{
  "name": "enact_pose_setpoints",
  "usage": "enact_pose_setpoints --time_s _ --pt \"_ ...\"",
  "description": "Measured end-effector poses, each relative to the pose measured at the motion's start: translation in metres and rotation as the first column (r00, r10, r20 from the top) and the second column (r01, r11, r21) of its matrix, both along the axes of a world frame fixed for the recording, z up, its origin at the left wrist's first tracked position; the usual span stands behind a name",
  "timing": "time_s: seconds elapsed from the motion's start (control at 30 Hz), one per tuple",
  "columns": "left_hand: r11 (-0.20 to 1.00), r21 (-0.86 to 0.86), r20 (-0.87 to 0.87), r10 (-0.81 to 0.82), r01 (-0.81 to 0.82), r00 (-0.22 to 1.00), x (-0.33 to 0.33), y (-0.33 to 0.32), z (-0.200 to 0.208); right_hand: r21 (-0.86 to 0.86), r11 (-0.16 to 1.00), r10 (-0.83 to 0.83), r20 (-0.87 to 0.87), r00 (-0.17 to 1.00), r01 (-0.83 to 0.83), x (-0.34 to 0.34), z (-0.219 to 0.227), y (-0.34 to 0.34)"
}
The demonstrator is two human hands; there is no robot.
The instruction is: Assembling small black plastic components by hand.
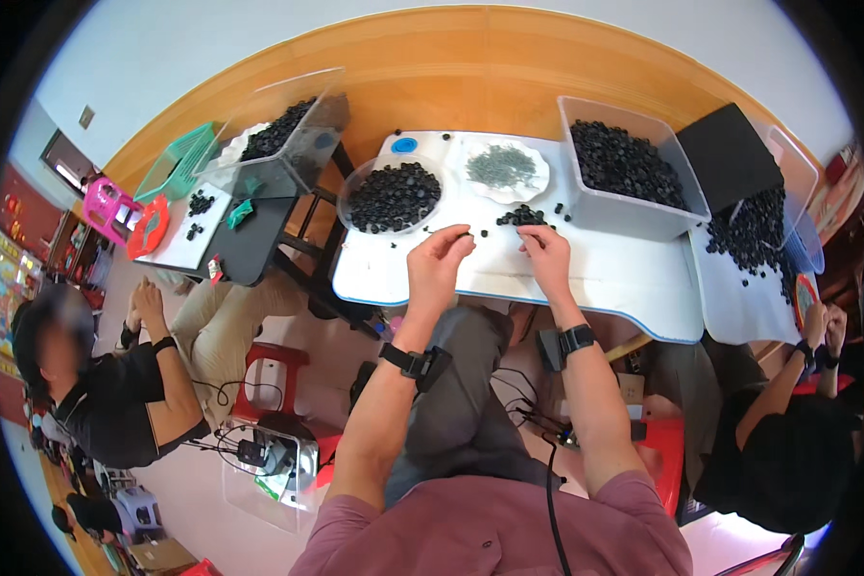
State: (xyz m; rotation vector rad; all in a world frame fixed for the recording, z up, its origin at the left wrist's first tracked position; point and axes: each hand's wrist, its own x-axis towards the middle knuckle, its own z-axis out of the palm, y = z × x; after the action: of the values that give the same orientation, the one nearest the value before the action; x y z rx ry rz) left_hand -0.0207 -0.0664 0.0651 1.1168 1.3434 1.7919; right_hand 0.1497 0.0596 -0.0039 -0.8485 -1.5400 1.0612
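Above the near part of the white table [624,274], my left hand [434,267] pinches a small black round piece between thumb and fingertips. To its right, my right hand [550,261] is also closed in a pinch, but what its fingertips hold is too small to make out. Just beyond the right hand lies a loose heap of black pieces [522,216], with a few single ones around it. Farther off stands a scalloped white plate [473,182] bearing many thin grey-green bits [502,165]. A round clear tub [344,213] full of black pieces [394,195] is beyond my left hand.
A large clear bin [643,223] of black pieces stands at the back right, near a black panel [730,158]. Co-workers sit on both sides: one at a black table [259,240] on the left, another [787,451] on the right. Cables [523,394] hang below the table.
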Motion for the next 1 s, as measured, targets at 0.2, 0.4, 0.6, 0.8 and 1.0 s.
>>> enact_pose_setpoints --time_s 0.2,0.4,0.6,0.8,1.0 --pt "0.967 0.188 0.675 -0.255 0.174 0.692 -0.036 -0.006 0.039 0.006 1.000 -0.013 0.017 1.000 0.013 0.003 -0.004 0.002" --pt "0.906 0.333 0.760 -0.422 0.262 0.494 -0.048 0.010 0.034 -0.019 0.996 -0.081 0.068 0.994 0.083 -0.005 0.004 -0.002" --pt "0.924 0.264 0.805 -0.370 0.278 0.464 -0.044 0.024 0.039 -0.003 0.996 -0.088 0.045 0.995 0.088 -0.003 -0.002 0.002" --pt "0.925 0.270 0.824 -0.367 0.269 0.432 -0.045 0.026 0.031 0.012 0.996 -0.090 0.122 0.988 0.090 -0.005 -0.006 0.004" --pt "0.976 0.138 0.665 -0.218 0.170 0.714 -0.067 0.019 0.029 0.028 0.996 -0.082 0.153 0.985 0.079 -0.004 -0.007 0.002"
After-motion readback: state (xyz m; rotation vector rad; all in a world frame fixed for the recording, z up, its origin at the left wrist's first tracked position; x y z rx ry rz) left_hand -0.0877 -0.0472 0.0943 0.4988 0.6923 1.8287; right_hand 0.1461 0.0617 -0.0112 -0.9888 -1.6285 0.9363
